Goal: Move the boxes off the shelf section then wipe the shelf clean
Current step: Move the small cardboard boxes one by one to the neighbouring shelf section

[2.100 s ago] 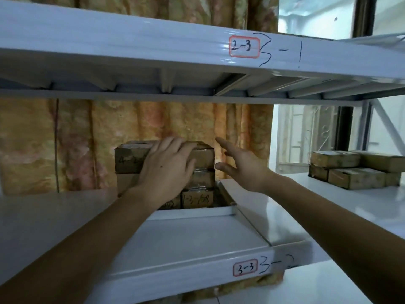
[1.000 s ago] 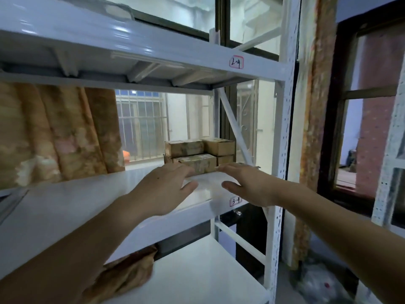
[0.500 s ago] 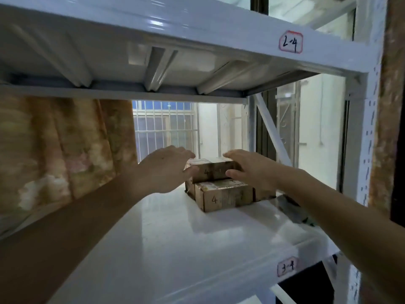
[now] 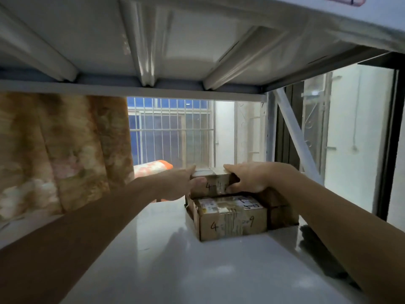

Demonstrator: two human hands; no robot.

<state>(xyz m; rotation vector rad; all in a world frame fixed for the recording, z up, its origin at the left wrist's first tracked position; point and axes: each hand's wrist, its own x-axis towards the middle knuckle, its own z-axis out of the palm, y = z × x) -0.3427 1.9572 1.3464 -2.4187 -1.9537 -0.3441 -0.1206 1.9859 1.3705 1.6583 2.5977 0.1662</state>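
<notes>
Both bare forearms reach straight forward, the left hand [image 4: 178, 183] and right hand [image 4: 249, 179] facing each other, thumbs forward, fingers curled in a grip.

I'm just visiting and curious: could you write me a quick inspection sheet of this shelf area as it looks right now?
Surface: white shelf, glossy, bare in front of the boxes.
Job's things: top box sits on a stack at the back right; front box, marked with a 4, rests on the shelf; more boxes lie partly hidden behind the right arm.
Clutter: nothing seen.
Grippers: left hand and right hand grip the top box from either side.
Cables: nothing seen.
Surroundings: upper shelf close overhead, patterned curtain at left, barred window behind.
</notes>
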